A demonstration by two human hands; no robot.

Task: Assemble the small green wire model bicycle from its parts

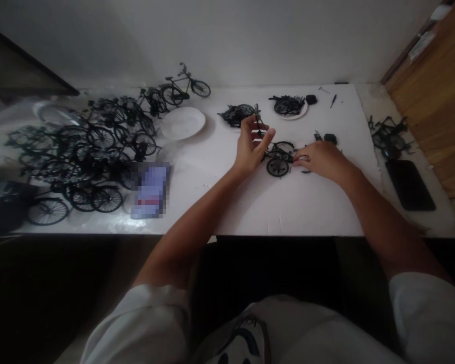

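Observation:
My left hand (249, 149) is wrapped round a thin black part of a small model bicycle (258, 124), its upper end sticking out above my fingers. Just below, two spoked black wheels (277, 167) sit close together between my hands; whether both are joined to the held part, I cannot tell. From the other side, my right hand (322, 159) pinches at a small dark piece by these wheels, mostly hidden by the fingertips. Small black parts (329, 138) lie just beyond my right hand.
Many model bicycles (98, 136) crowd the table's left side, beside a white plate (184, 123) and a blurred bluish packet (150, 191). Further back are piles of black wheels (237, 115) and a plate of parts (301, 112). At right lie a phone (410, 185) and bicycle frames (389, 134).

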